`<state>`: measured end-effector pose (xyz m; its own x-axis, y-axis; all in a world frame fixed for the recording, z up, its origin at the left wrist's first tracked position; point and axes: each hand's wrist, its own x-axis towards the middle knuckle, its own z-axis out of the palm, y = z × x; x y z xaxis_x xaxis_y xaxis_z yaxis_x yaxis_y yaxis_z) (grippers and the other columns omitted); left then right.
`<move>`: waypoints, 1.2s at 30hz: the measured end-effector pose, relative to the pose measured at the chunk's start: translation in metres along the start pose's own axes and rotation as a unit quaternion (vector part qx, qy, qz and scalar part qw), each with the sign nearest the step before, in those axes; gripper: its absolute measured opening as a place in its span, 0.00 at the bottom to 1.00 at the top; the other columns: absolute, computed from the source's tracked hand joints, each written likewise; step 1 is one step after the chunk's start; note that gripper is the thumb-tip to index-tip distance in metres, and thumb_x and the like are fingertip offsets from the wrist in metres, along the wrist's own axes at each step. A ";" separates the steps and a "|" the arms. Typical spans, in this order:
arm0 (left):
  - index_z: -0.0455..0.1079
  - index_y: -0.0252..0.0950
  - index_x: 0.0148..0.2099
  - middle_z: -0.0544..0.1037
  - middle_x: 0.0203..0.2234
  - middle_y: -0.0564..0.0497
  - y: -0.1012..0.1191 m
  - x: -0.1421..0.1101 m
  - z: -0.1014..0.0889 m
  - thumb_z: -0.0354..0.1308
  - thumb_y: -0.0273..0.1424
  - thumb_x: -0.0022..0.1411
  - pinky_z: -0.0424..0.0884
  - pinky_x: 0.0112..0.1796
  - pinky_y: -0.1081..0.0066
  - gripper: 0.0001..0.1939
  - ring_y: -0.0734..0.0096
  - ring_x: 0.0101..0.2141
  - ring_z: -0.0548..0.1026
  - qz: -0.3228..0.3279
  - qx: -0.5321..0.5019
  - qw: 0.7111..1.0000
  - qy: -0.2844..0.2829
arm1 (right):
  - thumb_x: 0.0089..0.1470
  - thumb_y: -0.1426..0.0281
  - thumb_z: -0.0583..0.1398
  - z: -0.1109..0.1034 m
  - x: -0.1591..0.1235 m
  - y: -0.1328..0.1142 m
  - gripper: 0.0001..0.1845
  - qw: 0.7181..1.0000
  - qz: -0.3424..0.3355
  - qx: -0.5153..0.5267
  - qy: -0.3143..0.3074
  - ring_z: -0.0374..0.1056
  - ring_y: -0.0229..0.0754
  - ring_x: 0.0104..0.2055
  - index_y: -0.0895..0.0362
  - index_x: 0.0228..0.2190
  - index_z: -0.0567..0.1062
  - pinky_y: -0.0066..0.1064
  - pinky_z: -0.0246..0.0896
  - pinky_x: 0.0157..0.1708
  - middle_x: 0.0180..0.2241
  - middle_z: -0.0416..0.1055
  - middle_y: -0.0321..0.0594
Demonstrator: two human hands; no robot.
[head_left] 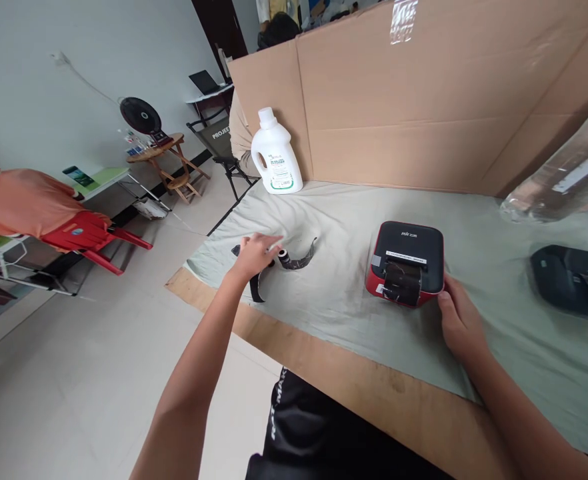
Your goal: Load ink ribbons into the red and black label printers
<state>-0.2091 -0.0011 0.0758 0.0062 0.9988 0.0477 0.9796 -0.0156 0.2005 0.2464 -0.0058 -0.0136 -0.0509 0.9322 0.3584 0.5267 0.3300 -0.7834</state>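
Green cloth (344,313) covers the bench (389,385) except its front edge. Toward the front left corner, the left hand (255,256), fingers part-spread, is over curled black strips (256,289), grip unclear; they look light, limp, best pinched. Back from the front edge, the right hand (465,325) touches a rigid-looking printer (408,241), fingers half-hidden, hold unclear; both sides offer grip.

Soft indoor light, faint shadows, glare on clear tape (404,21).

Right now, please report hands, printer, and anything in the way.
Left hand over black strips, contact unclear. Right hand on label printer, right side. Dark strip at its front slot. Detergent bottle beyond left hand, apart.
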 end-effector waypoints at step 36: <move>0.72 0.47 0.63 0.75 0.61 0.53 0.209 0.023 0.079 0.55 0.45 0.68 0.60 0.68 0.54 0.25 0.54 0.65 0.68 -0.004 -0.595 0.803 -0.014 | 0.50 0.52 0.68 0.016 0.019 -0.019 0.60 0.997 -0.061 -0.055 -0.014 0.62 0.65 0.66 0.55 0.73 0.45 0.58 0.63 0.60 0.68 0.59 0.57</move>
<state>0.0119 0.0217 0.0419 0.0205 0.9995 0.0230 0.0927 -0.0248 0.9954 0.2218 0.0079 0.0003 -0.1438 0.8904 0.4319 0.6044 0.4246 -0.6741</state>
